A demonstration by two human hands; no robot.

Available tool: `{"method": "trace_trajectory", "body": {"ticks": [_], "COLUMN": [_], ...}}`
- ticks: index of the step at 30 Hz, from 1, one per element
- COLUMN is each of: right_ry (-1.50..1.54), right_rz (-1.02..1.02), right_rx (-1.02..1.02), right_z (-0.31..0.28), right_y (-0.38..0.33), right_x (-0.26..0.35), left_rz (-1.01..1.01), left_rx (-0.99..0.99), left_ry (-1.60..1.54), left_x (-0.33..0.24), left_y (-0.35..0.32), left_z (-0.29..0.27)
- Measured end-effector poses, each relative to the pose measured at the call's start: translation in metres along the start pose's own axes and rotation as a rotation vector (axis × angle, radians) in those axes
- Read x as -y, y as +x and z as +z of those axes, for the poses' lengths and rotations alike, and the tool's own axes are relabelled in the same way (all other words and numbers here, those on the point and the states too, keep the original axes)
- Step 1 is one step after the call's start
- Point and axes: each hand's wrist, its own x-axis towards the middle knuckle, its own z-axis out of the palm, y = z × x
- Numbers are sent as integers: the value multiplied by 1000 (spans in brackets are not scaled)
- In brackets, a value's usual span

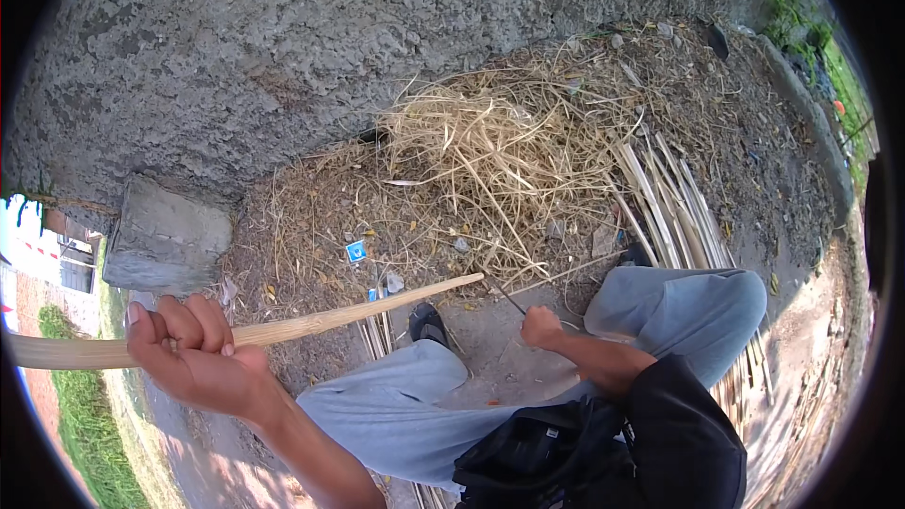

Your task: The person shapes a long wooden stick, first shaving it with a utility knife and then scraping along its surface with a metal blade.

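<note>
My left hand (193,358) is closed around a long, pale bamboo strip (330,320), which runs from the left rim across my lap and narrows to a tip in the middle. Down by that tip, my right hand (542,328) grips a knife (507,298) whose thin dark blade points up and left toward the strip's end. Whether the blade touches the strip is too small to tell. Its handle is hidden in my fist. Beyond the tip lies a heap of curly straw-coloured shavings (490,146) on the ground.
A rough grey wall (283,47) rises along the far side. At left stands a concrete block (170,236). Split bamboo strips (674,207) lie beyond my right knee, and more strips (745,372) lie beside it. A small blue packet (355,252) sits on the dirt.
</note>
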Motion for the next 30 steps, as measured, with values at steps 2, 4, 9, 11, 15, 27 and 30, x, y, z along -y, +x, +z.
{"method": "trace_trajectory", "body": {"ticks": [2,4,9,11,15,27,30], "right_ry": [126,258,205,126,-63,501,497], "right_rz": [30,60,-299,-313,114,113,104], "right_rx": [51,90,16,-15,80,408,393], "right_z": [3,12,-3,-26,26,13,1], "right_y": [1,8,-8,-27,15,47,45], "right_x": [4,6,42,62,-19,-50,-45], "left_rz": [8,-21,-2,-5,-20,-100,-73], "left_rx": [-34,-25,-61,-50,-11,226,272], "left_ry": [1,-10,10,-2,-39,-229,-281], "left_x": [2,1,10,11,7,-24,-33], "left_y": [2,2,11,17,13,8,2], "left_z": [0,2,4,-3,4,-5,-3]}}
